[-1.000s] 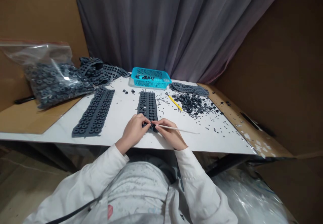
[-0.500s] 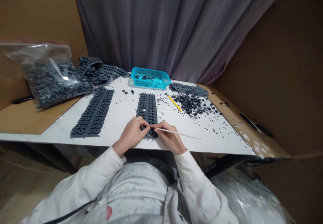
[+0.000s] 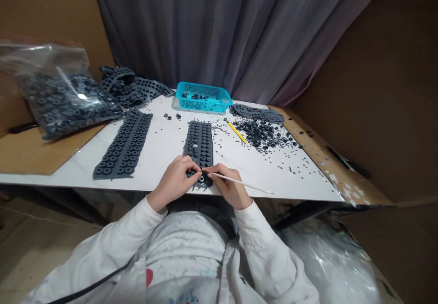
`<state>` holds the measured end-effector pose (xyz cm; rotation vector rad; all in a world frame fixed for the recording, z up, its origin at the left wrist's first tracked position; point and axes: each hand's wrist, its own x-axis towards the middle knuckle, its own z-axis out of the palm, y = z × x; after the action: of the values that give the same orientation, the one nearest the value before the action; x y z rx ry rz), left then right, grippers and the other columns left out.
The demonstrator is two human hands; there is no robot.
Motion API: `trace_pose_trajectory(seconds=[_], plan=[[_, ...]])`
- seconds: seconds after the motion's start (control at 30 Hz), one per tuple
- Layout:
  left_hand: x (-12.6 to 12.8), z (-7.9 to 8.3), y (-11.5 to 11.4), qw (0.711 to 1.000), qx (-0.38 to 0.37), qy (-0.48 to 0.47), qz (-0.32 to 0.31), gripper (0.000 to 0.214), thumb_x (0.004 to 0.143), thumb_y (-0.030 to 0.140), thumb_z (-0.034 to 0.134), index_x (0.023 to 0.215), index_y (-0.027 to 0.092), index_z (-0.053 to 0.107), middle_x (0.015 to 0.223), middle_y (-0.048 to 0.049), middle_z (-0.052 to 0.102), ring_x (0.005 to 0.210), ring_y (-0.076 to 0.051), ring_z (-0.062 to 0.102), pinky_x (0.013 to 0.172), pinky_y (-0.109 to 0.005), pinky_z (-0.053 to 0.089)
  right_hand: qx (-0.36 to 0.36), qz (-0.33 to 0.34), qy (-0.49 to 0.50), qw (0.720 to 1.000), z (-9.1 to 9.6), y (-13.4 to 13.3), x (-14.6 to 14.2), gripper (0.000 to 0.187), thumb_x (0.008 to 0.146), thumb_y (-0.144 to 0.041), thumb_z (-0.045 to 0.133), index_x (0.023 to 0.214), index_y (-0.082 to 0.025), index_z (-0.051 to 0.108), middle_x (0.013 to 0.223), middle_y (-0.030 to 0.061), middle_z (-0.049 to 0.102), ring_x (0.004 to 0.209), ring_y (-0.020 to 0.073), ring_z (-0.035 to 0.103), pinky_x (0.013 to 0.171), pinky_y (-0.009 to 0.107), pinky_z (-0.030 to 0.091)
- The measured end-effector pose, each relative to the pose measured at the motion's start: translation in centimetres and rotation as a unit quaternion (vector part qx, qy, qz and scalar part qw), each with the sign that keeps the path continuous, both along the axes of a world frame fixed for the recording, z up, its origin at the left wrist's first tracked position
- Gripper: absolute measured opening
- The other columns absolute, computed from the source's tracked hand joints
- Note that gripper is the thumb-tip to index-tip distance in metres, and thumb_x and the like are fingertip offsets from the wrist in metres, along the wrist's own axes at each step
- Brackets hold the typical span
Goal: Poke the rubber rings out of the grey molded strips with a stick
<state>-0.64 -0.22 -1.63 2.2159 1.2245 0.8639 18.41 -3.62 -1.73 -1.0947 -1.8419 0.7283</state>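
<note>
While two white cloth sleeves are reaching over the near edge of one white tabletop, the right hand is gripping one thin white stick between thumb and fingers. The left hand is bending its thumb and forefinger toward each other beside the stick's tip; whether they are pinching a small part, I cannot tell. Both hands are resting around the near end of one dark grey, flat, rubbery strip, which is lying mid-table with two bands of round studs.

To its left, a second dark grey strip with two bands of rings is lying flat. Beyond that, one clear plastic bag is holding ring-shaped grey parts, too many to count. Right of the middle strip, one slim yellow tool is lying beside one uncountable pile of small black pieces. Farther back, one turquoise perforated plastic basket is holding several dark pieces. Behind everything, one grey curtain is hanging.
</note>
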Motion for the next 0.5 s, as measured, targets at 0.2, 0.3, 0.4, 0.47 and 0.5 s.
trace_pose_trajectory(seconds=[0.2, 0.3, 0.4, 0.47, 0.5], plan=[[-0.04, 0.17, -0.1, 1.0, 0.003, -0.004, -0.003, 0.008, 0.079, 0.023, 0.062, 0.077, 0.022, 0.069, 0.077, -0.0012, 0.06, 0.082, -0.02, 0.056, 0.073, -0.031, 0.042, 0.008, -0.019, 0.031, 0.999, -0.25, 0.08, -0.03, 0.015, 0.091, -0.032, 0.054, 0.092, -0.021, 0.065, 0.1, 0.0068, 0.073, 0.091, 0.0203, 0.069, 0.08, 0.029, 0.053], [-0.13, 0.08, -0.03, 1.0, 0.006, -0.006, -0.004, 0.008, 0.079, 0.025, 0.063, 0.08, 0.022, 0.07, 0.078, -0.0018, 0.061, 0.084, -0.021, 0.056, 0.074, -0.031, 0.043, -0.03, -0.047, 0.081, 0.995, -0.24, 0.11, 0.07, 0.017, 0.089, -0.035, 0.057, 0.092, -0.02, 0.065, 0.099, 0.0073, 0.073, 0.089, 0.021, 0.069, 0.079, 0.031, 0.053], [-0.24, 0.01, 0.04, 1.0, 0.006, -0.004, -0.005, 0.01, 0.079, 0.026, 0.064, 0.084, 0.022, 0.071, 0.08, -0.0021, 0.061, 0.085, -0.021, 0.056, 0.075, -0.032, 0.043, -0.06, -0.088, 0.118, 0.987, -0.31, 0.16, 0.26, 0.02, 0.088, -0.038, 0.059, 0.094, -0.019, 0.065, 0.101, 0.0082, 0.072, 0.089, 0.0213, 0.069, 0.08, 0.033, 0.053], [-0.28, 0.03, 0.06, 1.0, 0.004, -0.003, -0.007, 0.011, 0.079, 0.027, 0.064, 0.086, 0.022, 0.072, 0.08, -0.0021, 0.06, 0.085, -0.021, 0.055, 0.075, -0.032, 0.043, -0.06, -0.097, 0.135, 0.984, -0.34, 0.18, 0.34, 0.02, 0.087, -0.038, 0.06, 0.092, -0.019, 0.065, 0.102, 0.0085, 0.072, 0.093, 0.0218, 0.068, 0.083, 0.034, 0.053], [-0.29, 0.05, 0.05, 1.0, 0.003, -0.003, -0.009, 0.012, 0.079, 0.027, 0.065, 0.087, 0.022, 0.072, 0.08, -0.002, 0.06, 0.085, -0.021, 0.055, 0.075, -0.032, 0.043, -0.059, -0.092, 0.14, 0.984, -0.32, 0.17, 0.35, 0.02, 0.087, -0.037, 0.06, 0.091, -0.019, 0.065, 0.102, 0.0085, 0.072, 0.096, 0.0221, 0.067, 0.085, 0.035, 0.052]])
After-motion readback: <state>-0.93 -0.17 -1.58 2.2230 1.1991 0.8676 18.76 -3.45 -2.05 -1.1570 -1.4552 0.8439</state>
